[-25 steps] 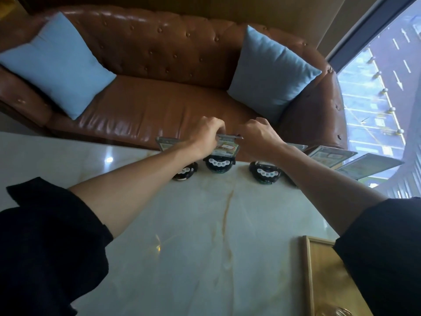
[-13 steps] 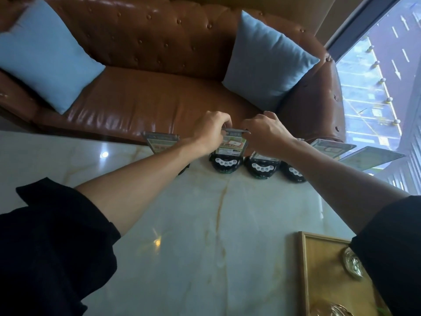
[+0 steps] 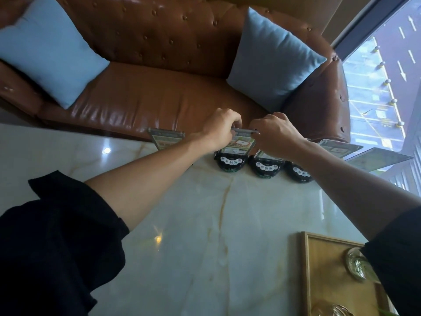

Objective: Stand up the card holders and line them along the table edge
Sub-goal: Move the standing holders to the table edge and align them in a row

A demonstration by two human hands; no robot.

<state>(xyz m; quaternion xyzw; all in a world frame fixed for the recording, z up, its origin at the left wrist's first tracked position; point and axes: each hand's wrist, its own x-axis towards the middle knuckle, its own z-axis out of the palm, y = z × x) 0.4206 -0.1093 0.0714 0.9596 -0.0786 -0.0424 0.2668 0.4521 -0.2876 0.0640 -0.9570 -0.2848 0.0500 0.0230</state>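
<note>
- Both hands pinch the top edge of one card holder (image 3: 237,144); the left hand (image 3: 222,128) grips its left corner and the right hand (image 3: 273,133) grips its right corner
- That card holder stands up on its round black base at the far edge of the worktop (image 3: 205,224), in the middle of the row
- Just to its right stand a second base (image 3: 265,167) and a third base (image 3: 298,173), very close to each other; two more clear cards (image 3: 339,148) lean out past the right arm
- Another card holder (image 3: 165,140) stands to the left, partly hidden by the left arm
- The row sits right at the far edge, and the brown sofa (image 3: 148,99) is below it, so a push forward could make a holder drop off onto the seat
- The bases nearly touch, so sliding the held one to the right could bump its neighbour and tip it
- The arms reach over the row, and a low wrist could knock a card flat
- There is lots of bare worktop on the near side, so pulling back is the safe way
- A wooden tray (image 3: 319,258) sits near the right elbow, well apart from the row
</note>
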